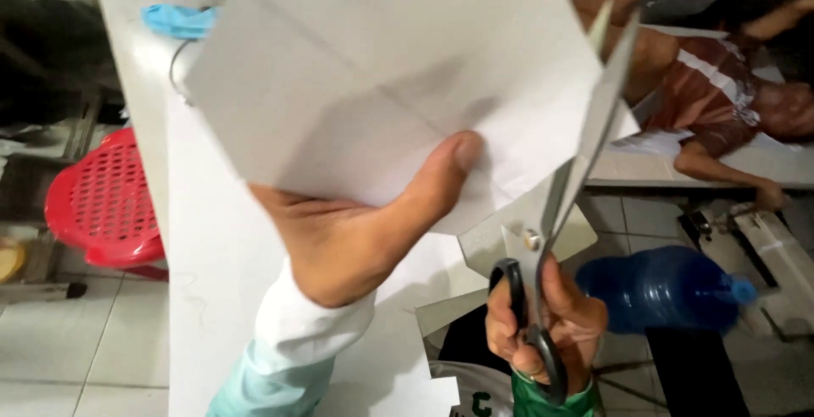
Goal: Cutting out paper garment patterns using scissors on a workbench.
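Paper (pixel 381 69) top cropped, left hand (pixel 356 230) pinching, scissors (pixel 564 188) in right hand (pixel 551 324)

White table (pixel 203 239), pale tiled floor (pixel 51 358), red plastic stool (pixel 106 201)

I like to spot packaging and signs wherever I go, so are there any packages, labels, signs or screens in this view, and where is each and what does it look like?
Blue water bottle: lying on its side on the tiled floor at lower right, big, rounded, translucent blue, with a blue cap.
Labels, signs, screens: none show; the white paper in the left hand looks blank.
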